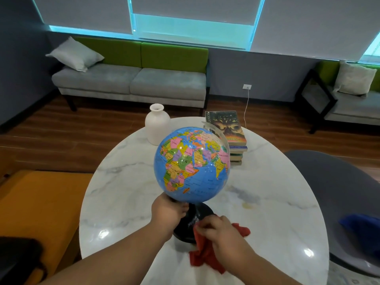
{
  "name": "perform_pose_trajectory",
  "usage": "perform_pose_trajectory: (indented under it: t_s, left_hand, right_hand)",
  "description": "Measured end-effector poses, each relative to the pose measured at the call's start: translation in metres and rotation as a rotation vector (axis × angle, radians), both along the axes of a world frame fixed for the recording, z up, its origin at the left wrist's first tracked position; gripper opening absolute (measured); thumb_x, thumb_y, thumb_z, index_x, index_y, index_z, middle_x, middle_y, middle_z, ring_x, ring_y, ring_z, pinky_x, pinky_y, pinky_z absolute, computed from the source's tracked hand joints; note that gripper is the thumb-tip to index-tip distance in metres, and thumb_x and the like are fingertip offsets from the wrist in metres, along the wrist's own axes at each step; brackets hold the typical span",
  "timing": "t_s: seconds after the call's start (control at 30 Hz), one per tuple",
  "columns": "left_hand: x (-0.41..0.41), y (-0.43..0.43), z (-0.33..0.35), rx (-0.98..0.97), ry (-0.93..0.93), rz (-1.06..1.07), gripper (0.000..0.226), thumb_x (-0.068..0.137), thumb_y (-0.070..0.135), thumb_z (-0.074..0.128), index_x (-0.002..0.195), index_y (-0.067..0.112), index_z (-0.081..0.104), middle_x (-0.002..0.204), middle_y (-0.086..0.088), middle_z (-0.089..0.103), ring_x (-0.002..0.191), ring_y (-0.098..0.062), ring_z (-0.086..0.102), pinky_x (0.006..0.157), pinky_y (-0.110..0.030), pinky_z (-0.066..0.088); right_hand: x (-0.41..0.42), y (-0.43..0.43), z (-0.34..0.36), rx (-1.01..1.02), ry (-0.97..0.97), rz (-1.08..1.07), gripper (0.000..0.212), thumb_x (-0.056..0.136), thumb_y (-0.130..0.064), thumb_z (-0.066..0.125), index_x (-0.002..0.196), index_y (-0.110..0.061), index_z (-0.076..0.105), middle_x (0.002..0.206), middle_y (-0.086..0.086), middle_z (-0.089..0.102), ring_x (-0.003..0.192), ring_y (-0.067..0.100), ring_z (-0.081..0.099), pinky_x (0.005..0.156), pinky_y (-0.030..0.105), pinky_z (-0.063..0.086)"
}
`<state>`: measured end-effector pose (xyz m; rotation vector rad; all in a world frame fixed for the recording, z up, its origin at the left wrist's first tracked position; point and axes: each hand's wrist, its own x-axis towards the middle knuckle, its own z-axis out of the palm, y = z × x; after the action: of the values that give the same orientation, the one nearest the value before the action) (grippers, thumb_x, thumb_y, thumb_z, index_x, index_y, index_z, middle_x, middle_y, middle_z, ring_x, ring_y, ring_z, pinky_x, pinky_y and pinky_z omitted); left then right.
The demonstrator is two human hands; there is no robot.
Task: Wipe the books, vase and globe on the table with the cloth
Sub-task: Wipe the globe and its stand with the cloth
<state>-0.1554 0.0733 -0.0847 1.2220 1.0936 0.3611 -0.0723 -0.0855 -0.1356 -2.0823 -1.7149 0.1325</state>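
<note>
head view: left hand [167, 212] wraps the globe's [192, 163] stem just under the sphere, fingers curled round it, thumb side up. right hand [222, 231] has fingers bunched together, clamped on the red cloth [202, 258], pressing it against the black base [200, 212]. cloth hangs crumpled below and behind the hand, part trailing onto the table [267, 182]. globe at the near middle of the round marble table, sphere leaning left over the base, africa facing the camera. cannot tell if the base is fully flat on the tabletop. white vase [157, 128] upright at the far edge, just behind the globe. stack of books [228, 128] at far right of the vase, partly hidden by the globe's clear arc. grey sofa [131, 79] with green back along the wall. grey chair [333, 182] right of the table with a blue item [362, 225] on it. orange seat [41, 202] at left.
</note>
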Motion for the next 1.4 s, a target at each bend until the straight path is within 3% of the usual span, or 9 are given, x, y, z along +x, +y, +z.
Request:
perform_pose_trajectory:
  t_s: [0.13,0.27,0.37,0.57,0.8,0.97,1.1,1.23,1.4]
  left_hand:
    - [0.0,0.001,0.0,-0.009,-0.027,0.001,0.011,0.087,-0.005,0.055,0.089,0.004,0.061,0.091,-0.026,0.069,0.076,-0.028,0.07,0.065,-0.03,0.058]
    - [0.0,0.003,0.0,0.013,-0.045,-0.02,0.008,0.089,0.004,0.058,0.089,0.011,0.06,0.088,-0.017,0.072,0.075,-0.021,0.071,0.063,-0.026,0.059]
    - [0.002,0.005,-0.002,0.007,-0.043,-0.033,0.008,0.089,0.009,0.062,0.097,0.008,0.06,0.086,-0.012,0.072,0.076,-0.019,0.072,0.062,-0.026,0.057]
    - [0.003,0.004,0.0,0.015,-0.034,0.011,0.005,0.09,0.006,0.06,0.094,0.007,0.057,0.083,-0.014,0.071,0.074,-0.024,0.071,0.067,-0.032,0.059]
    - [0.0,0.0,-0.001,0.03,-0.035,-0.022,0.007,0.091,0.006,0.058,0.096,0.01,0.057,0.084,-0.011,0.071,0.077,-0.024,0.072,0.068,-0.033,0.06]
    - [-0.001,0.0,-0.001,0.007,-0.019,-0.012,0.013,0.086,-0.004,0.056,0.098,-0.001,0.06,0.086,-0.022,0.07,0.075,-0.028,0.07,0.064,-0.032,0.059]
    - [-0.001,-0.004,0.0,-0.008,-0.025,-0.001,0.012,0.086,-0.007,0.052,0.097,-0.004,0.058,0.089,-0.028,0.068,0.074,-0.031,0.066,0.066,-0.034,0.056]
    - [0.0,-0.002,0.0,0.028,-0.011,0.003,0.008,0.087,-0.002,0.054,0.092,0.003,0.058,0.088,-0.024,0.069,0.083,-0.036,0.07,0.072,-0.04,0.059]
    - [0.0,-0.004,0.0,0.021,-0.002,-0.006,0.012,0.084,-0.003,0.058,0.095,-0.001,0.06,0.083,-0.022,0.071,0.083,-0.035,0.07,0.076,-0.045,0.059]
  right_hand:
    - [0.004,-0.002,-0.008,0.019,0.158,-0.019,0.033,0.08,-0.021,0.05,0.1,-0.032,0.073,0.101,-0.015,0.063,0.094,0.008,0.057,0.085,0.014,0.044]
    - [0.023,0.003,0.012,0.223,0.491,-0.487,0.042,0.079,-0.002,0.046,0.096,-0.026,0.076,0.098,-0.014,0.06,0.092,0.004,0.059,0.086,0.0,0.034]
    - [0.036,0.009,0.009,0.079,0.482,-0.618,0.039,0.088,0.006,0.048,0.112,-0.015,0.071,0.105,-0.011,0.058,0.098,0.006,0.055,0.086,-0.005,0.027]
    - [0.017,0.011,0.004,-0.172,0.186,-0.294,0.057,0.088,-0.047,0.024,0.132,-0.032,0.057,0.127,-0.015,0.049,0.108,0.014,0.04,0.096,0.016,0.031]
    - [0.028,0.005,0.002,-0.192,0.179,-0.416,0.035,0.097,-0.033,0.044,0.128,-0.032,0.06,0.12,-0.01,0.052,0.112,0.016,0.047,0.096,0.019,0.038]
    - [0.01,0.008,0.002,-0.13,0.0,-0.061,0.041,0.094,-0.05,0.047,0.115,-0.021,0.067,0.112,-0.01,0.054,0.099,-0.006,0.047,0.084,-0.002,0.027]
    - [0.024,0.0,0.0,-0.169,0.005,-0.277,0.023,0.093,-0.038,0.054,0.092,-0.018,0.066,0.095,-0.006,0.061,0.085,0.011,0.059,0.075,0.021,0.046]
    - [0.0,0.006,0.007,-0.107,-0.022,-0.229,0.013,0.092,-0.022,0.054,0.092,-0.019,0.066,0.098,-0.003,0.062,0.083,0.01,0.061,0.068,0.017,0.047]
    - [-0.009,0.003,0.003,-0.106,-0.002,-0.017,0.025,0.079,-0.031,0.057,0.099,-0.035,0.072,0.091,-0.015,0.057,0.076,0.008,0.057,0.066,0.009,0.042]
